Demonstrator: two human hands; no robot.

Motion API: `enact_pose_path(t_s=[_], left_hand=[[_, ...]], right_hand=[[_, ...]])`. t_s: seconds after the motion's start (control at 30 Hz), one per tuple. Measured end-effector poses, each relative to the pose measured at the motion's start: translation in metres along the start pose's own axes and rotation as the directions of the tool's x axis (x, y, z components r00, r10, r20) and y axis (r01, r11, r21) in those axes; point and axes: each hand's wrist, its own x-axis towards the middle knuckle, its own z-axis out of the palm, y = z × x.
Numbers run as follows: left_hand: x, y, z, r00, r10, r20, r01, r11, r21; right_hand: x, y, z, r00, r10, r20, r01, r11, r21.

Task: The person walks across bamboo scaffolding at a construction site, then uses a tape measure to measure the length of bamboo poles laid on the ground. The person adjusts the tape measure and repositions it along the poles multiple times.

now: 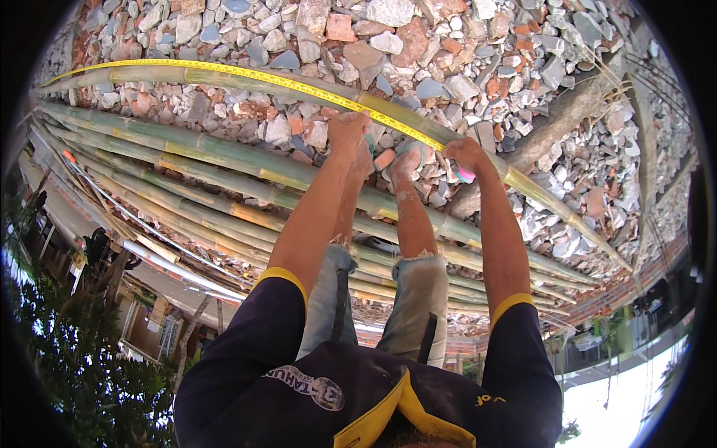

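Observation:
A long greenish-brown bamboo pole (549,200) lies crosswise before me on the rubble. Along its left part and middle stretches the yellow blade of a tape measure (276,79), reaching to my right hand. Midway on the pole, the fingers of my left hand (348,133) are closed on the blade. My right hand (466,155) grips the blade's right end against the pole. A small pink and teal piece (464,175) shows under that hand, mostly hidden by it, perhaps the tape's case.
Several more bamboo poles (224,149) lie side by side between the measured pole and my body, under my legs. Broken brick and stone rubble (388,41) covers the ground. A thick log (556,123) lies at the right. White pipes (175,263) rest at the left.

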Motion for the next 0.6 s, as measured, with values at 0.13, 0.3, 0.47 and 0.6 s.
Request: enact_pose_path(t_s=[0.13, 0.3, 0.47, 0.6], left_hand=[[-0.013, -0.017, 0.020, 0.996, 0.041, 0.078, -0.039, 0.999, -0.031], [-0.019, -0.027, 0.043, 0.994, -0.081, 0.079, 0.081, 0.997, -0.003], [-0.022, -0.029, 0.052, 0.981, -0.160, 0.109, 0.166, 0.985, -0.050], [-0.023, -0.029, 0.052, 0.985, -0.133, 0.110, 0.137, 0.990, -0.036]], right_hand=[[0.001, 0.002, -0.001, 0.998, -0.054, 0.021, 0.055, 0.997, -0.050], [0.004, 0.006, 0.001, 0.999, -0.042, 0.013, 0.042, 0.998, -0.040], [0.003, 0.007, 0.001, 0.999, -0.049, 0.012, 0.049, 0.999, -0.012], [0.002, 0.008, 0.002, 0.997, -0.080, -0.001, 0.080, 0.997, -0.015]])
